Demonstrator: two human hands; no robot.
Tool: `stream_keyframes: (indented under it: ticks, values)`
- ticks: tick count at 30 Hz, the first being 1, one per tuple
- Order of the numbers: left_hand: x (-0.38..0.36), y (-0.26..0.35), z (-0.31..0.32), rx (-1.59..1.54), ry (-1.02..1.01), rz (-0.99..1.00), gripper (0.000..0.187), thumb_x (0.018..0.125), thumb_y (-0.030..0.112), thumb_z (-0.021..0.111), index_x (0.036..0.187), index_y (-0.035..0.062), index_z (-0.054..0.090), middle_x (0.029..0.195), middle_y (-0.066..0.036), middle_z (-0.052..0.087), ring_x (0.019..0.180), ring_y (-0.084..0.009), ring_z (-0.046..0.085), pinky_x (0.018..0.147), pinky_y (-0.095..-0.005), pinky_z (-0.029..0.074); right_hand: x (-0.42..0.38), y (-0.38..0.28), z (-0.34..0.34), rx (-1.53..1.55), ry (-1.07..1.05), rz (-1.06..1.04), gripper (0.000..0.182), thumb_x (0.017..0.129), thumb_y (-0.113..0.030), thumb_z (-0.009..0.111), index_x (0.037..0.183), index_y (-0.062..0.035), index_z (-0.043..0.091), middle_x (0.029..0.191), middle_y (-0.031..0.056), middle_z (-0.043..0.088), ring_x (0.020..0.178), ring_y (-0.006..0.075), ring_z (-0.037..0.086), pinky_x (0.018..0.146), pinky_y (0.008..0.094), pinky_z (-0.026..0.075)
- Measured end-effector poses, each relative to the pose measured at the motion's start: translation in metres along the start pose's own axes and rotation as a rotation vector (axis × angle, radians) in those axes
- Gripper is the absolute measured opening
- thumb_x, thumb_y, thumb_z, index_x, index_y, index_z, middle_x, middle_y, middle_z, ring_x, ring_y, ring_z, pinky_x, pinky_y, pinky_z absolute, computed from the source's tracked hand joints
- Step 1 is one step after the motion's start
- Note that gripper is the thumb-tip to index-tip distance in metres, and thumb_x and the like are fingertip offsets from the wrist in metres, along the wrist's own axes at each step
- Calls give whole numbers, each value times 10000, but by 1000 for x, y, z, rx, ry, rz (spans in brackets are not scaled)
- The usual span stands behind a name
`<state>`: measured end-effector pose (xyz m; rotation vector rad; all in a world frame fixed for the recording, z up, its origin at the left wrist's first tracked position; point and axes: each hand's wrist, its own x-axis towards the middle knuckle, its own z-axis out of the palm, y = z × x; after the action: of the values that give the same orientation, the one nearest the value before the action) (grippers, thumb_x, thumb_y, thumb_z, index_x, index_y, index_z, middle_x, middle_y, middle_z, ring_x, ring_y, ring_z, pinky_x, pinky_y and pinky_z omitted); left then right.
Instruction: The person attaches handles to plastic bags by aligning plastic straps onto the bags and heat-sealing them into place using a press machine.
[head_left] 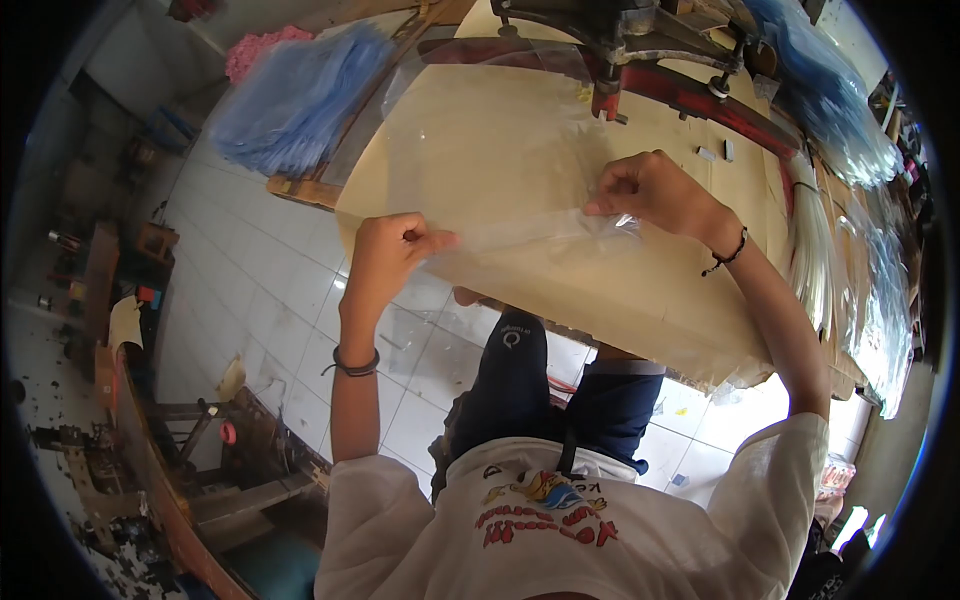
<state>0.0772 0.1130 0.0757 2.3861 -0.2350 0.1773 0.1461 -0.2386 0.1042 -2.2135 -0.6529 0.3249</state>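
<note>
A clear plastic sheet [490, 150] lies over the brown paper-covered tabletop, stretching from the table's near edge up toward the machine. My left hand [392, 250] pinches its near left corner, thumb and fingers pressed together. At the sheet's near right side, my right hand [655, 195] grips the plastic, which is crumpled and shiny below the fingertips. Both hands are just above the table's near edge. Beyond them stands a machine with a dark metal frame [640, 45] and a long red bar [700, 95] across the tabletop.
A stack of bluish plastic sheets [300, 100] sits at the back left, beside pink material [265, 50]. More clear plastic [830, 90] is piled at the right. Two small metal pieces [717, 152] rest on the brown paper. Wooden furniture [160, 440] stands at the lower left.
</note>
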Motion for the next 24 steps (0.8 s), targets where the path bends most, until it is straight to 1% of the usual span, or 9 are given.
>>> stream_keyframes:
  ticks: [1,4,7,10,13,16,19,21,24]
  values:
    - [-1,0,3,14,38,-7,392,829,188,841,674,-49,570,539,-29,457,546,-110,365,513,-314,331,-1,-2,0,-44,21,5,282,885,-306,780,886,-26,742,725,88,691,674,175,636,673,326,492]
    - [-10,0,11,172,183,23,451,809,310,861,679,-44,614,627,-78,552,551,-165,469,539,-335,388,-2,-5,-2,-131,72,13,272,868,-298,792,862,-34,728,733,84,698,677,192,647,684,334,501]
    - [-24,-1,18,207,331,-26,374,864,269,819,748,-37,637,759,-99,594,637,-184,525,601,-345,425,-1,-2,0,-132,70,17,269,860,-297,799,853,-39,720,728,80,695,662,207,640,683,339,502]
    - [-44,-32,29,-72,393,-69,262,944,229,743,899,-15,657,886,-96,640,724,-181,573,681,-328,478,-2,-4,-1,-159,65,43,274,860,-299,798,848,-38,713,708,82,684,640,211,627,672,340,499]
    - [-60,-40,34,-614,228,-177,208,999,208,669,1034,8,625,929,-74,657,774,-178,629,767,-325,527,-2,-3,1,-182,92,58,287,863,-301,795,835,-31,701,677,85,664,617,213,611,657,343,495]
    - [-65,-31,34,-861,219,-307,159,1036,170,591,1072,16,577,987,-100,639,862,-223,671,832,-375,559,-2,-3,4,-202,114,20,302,857,-308,800,820,-30,689,649,87,642,598,222,599,641,353,488]
    - [-65,-32,38,-1048,267,-302,162,1001,175,650,1056,36,588,972,-97,662,845,-208,688,810,-351,565,0,6,6,-241,185,-80,301,840,-303,818,812,-34,684,638,84,620,584,231,583,631,363,481]
    - [-63,-25,39,-1044,294,-354,158,998,158,646,1072,30,589,969,-101,661,838,-218,694,794,-358,572,2,11,11,-279,285,-193,296,828,-295,830,811,-37,685,641,79,606,578,234,568,626,367,477]
    - [-59,-17,35,-1039,283,-395,155,996,138,634,1092,20,603,973,-100,661,826,-229,702,777,-364,580,-2,6,15,-259,317,-120,283,813,-274,844,809,-40,685,658,77,594,584,225,557,618,364,473]
